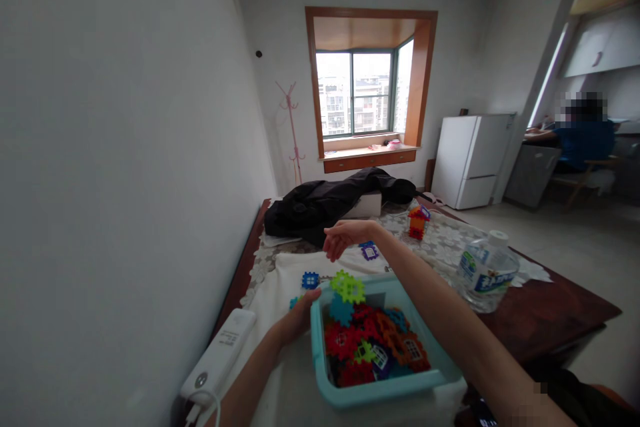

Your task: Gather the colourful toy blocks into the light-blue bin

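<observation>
- From my remote seat, I find the open box (390,393) at the near end of the desk (565,310), its pale blue rim upward and a pile of plastic blocks (357,333) inside, mostly red and orange.
- My left hand (303,312) has hold of the box at its far left corner, thumb against the rim; the rest of its fingers are largely hidden from me.
- My right hand (347,233) hangs beyond the far rim, its arm crossing above the right side of the box. The fingers are loosely curled, partway open, and I cannot tell whether anything small sits inside them.
- A lime green block (349,287) tops the pile, by the far rim of the box.
- Just outside the far left corner of the box I see a dark blue block (310,280) on the white cloth (280,273).
- A purple block (369,251) lies farther out, near the right hand and toward the middle of the desk.
- A small block house (417,222), orange and red, stands upright toward the desk's far right corner.
- Along the desk's right edge I have a clear bottle (487,270) with a white cap, standing upright.
- A white power strip (220,350) lies along the left edge, and black fabric (340,203) is heaped across the far edge.
</observation>
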`<action>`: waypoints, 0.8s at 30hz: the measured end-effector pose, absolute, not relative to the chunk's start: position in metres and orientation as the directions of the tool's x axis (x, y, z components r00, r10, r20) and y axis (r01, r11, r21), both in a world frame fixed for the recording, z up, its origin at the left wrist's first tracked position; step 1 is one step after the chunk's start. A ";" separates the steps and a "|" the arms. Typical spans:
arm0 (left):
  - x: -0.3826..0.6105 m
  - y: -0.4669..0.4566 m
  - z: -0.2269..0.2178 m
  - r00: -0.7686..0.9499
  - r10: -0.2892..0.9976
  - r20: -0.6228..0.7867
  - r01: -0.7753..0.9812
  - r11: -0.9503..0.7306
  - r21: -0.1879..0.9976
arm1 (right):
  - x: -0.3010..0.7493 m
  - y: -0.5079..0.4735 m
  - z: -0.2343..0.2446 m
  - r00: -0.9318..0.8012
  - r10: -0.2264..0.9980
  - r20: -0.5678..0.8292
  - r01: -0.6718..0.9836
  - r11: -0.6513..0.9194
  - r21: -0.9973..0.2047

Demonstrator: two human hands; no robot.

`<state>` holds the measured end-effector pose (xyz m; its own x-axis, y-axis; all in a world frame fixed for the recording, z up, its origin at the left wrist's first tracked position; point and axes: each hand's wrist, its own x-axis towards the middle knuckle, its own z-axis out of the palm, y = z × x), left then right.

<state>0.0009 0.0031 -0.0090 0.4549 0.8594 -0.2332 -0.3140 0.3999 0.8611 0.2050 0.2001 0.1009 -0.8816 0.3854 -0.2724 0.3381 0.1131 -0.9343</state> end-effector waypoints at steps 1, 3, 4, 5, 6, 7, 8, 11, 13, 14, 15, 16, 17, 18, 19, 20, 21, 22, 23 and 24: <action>0.001 0.003 -0.009 0.464 0.855 -0.231 -0.311 0.402 0.861 | 0.207 0.205 0.094 -0.806 0.529 -0.265 0.425 0.206 -0.882; 0.002 0.003 -0.008 0.487 0.845 -0.220 -0.302 0.400 0.865 | 0.214 0.217 0.076 -0.572 0.799 -0.185 0.663 0.317 -0.678; 0.002 0.003 -0.008 0.497 0.841 -0.213 -0.300 0.396 0.868 | 0.220 0.222 0.066 -0.488 0.858 -0.162 0.744 0.311 -0.592; 0.002 0.002 -0.007 0.504 0.839 -0.206 -0.300 0.394 0.869 | 0.226 0.227 0.057 -0.439 0.885 -0.157 0.789 0.296 -0.538; 0.002 0.002 -0.007 0.510 0.836 -0.202 -0.303 0.394 0.868 | 0.232 0.232 0.048 -0.407 0.898 -0.169 0.823 0.280 -0.495; 0.003 0.002 -0.006 0.513 0.834 -0.201 -0.308 0.397 0.865 | 0.238 0.236 0.041 -0.389 0.900 -0.194 0.845 0.265 -0.465; 0.003 0.002 -0.006 0.516 0.832 -0.203 -0.313 0.403 0.860 | 0.242 0.239 0.035 -0.378 0.899 -0.220 0.862 0.256 -0.437; 0.004 0.001 -0.004 0.519 0.828 -0.212 -0.322 0.419 0.849 | 0.248 0.246 0.025 -0.369 0.885 -0.284 0.894 0.255 -0.369; 0.005 0.000 -0.002 0.518 0.828 -0.214 -0.318 0.419 0.850 | 0.246 0.251 0.022 -0.372 0.877 -0.304 0.903 0.268 -0.335; 0.005 0.000 -0.001 0.515 0.829 -0.217 -0.313 0.418 0.853 | 0.245 0.253 0.021 -0.372 0.877 -0.303 0.907 0.274 -0.321; 0.005 0.000 0.000 0.512 0.830 -0.221 -0.307 0.417 0.855 | 0.243 0.255 0.020 -0.371 0.880 -0.298 0.909 0.279 -0.308; 0.005 -0.001 0.000 0.508 0.831 -0.226 -0.300 0.417 0.858 | 0.242 0.257 0.019 -0.369 0.883 -0.289 0.912 0.283 -0.298; 0.005 -0.001 0.000 0.506 0.831 -0.231 -0.294 0.417 0.860 | 0.242 0.258 0.018 -0.367 0.886 -0.283 0.913 0.286 -0.289; 0.005 -0.001 0.000 0.503 0.832 -0.233 -0.291 0.417 0.861 | 0.241 0.259 0.018 -0.366 0.887 -0.282 0.915 0.288 -0.282; 0.005 -0.001 0.000 0.501 0.833 -0.233 -0.290 0.415 0.862 | 0.241 0.260 0.017 -0.364 0.885 -0.289 0.918 0.288 -0.275; 0.005 -0.001 0.000 0.500 0.835 -0.231 -0.290 0.413 0.863 | 0.242 0.260 0.018 -0.361 0.883 -0.300 0.920 0.285 -0.268; 0.005 -0.001 0.000 0.499 0.836 -0.228 -0.291 0.410 0.865 | 0.242 0.260 0.018 -0.357 0.880 -0.312 0.923 0.282 -0.262; 0.005 -0.001 0.000 0.499 0.837 -0.226 -0.292 0.408 0.865 | 0.242 0.260 0.018 -0.353 0.879 -0.321 0.926 0.278 -0.256; 0.005 -0.001 0.001 0.502 0.835 -0.225 -0.292 0.408 0.865 | 0.242 0.260 0.019 -0.349 0.878 -0.327 0.928 0.276 -0.250; 0.006 -0.001 0.001 0.505 0.833 -0.226 -0.291 0.411 0.864 | 0.242 0.260 0.019 -0.345 0.879 -0.329 0.930 0.274 -0.244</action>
<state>0.0057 -0.0013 0.0011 0.5053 0.8328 -0.2261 -0.2912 0.4112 0.8638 0.2422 0.2596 0.0195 -0.3451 0.8791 -0.3288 0.9302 0.2738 -0.2444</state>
